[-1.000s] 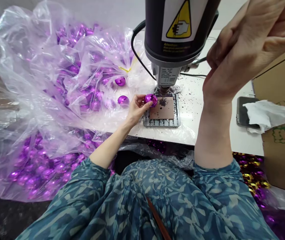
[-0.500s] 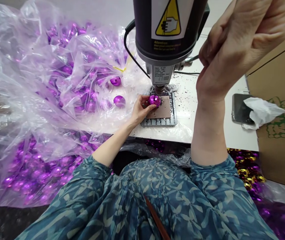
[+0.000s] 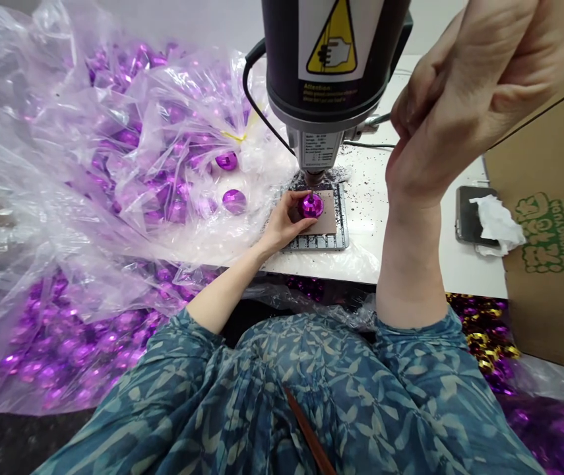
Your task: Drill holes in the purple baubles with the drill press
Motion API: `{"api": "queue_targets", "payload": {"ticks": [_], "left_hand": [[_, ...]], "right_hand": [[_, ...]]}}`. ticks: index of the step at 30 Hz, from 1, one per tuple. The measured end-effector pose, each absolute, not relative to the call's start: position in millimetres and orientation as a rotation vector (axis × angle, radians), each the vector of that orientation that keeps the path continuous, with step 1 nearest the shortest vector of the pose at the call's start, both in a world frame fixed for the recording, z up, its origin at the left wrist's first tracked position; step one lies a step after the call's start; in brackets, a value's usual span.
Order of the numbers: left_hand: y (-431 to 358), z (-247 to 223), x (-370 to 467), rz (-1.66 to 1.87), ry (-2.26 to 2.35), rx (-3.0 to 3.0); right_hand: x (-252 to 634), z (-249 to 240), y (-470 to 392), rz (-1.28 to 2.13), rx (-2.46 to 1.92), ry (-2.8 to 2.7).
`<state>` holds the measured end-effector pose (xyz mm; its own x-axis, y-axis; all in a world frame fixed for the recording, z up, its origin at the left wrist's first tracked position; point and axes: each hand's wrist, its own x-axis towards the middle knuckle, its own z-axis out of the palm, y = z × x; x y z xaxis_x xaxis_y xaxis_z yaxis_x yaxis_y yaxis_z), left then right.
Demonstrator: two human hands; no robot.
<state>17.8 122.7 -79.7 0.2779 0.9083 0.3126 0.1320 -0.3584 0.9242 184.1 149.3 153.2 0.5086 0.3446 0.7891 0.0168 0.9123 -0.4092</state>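
My left hand (image 3: 285, 221) holds a shiny purple faceted ball (image 3: 311, 206) from its left side, thumb at the front and fingers behind. The ball rests on a brown board (image 3: 328, 223) lying on the slotted metal base (image 3: 342, 218) of a drill press (image 3: 334, 86). Directly above it is the chuck (image 3: 314, 177); a thin dark piece reaches down to the ball's top. Raised at the upper right, my right hand (image 3: 474, 99) is closed around the end of the drill press lever (image 3: 379, 121); the grip itself is hidden by the fingers.
A clear plastic bag (image 3: 163, 132) of purple balls covers the left side, with two balls (image 3: 234, 201) near its mouth. Dark shavings dot the white table (image 3: 361, 218). At right lie a phone (image 3: 467, 214), a crumpled tissue (image 3: 499, 224) and a cardboard box (image 3: 553, 297).
My left hand has shifted the ball slightly right and toward me, setting it under the chuck and turning it. My right hand stays on the lever, with little movement.
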Motion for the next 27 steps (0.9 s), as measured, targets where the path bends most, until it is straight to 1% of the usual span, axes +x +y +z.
{"api": "queue_targets", "payload": {"ticks": [9,19,27], "left_hand": [[119,-75,16,1.148,0.960,1.696],[120,-75,15,1.168,0.970,1.721],[119,-76,16,1.193,0.939,1.722]], "right_hand": [[177,123,128,0.089,-0.446,-0.992],[180,101,136,0.003,-0.422,-0.968],[191,84,129,0.018,-0.598,-1.031]]}}
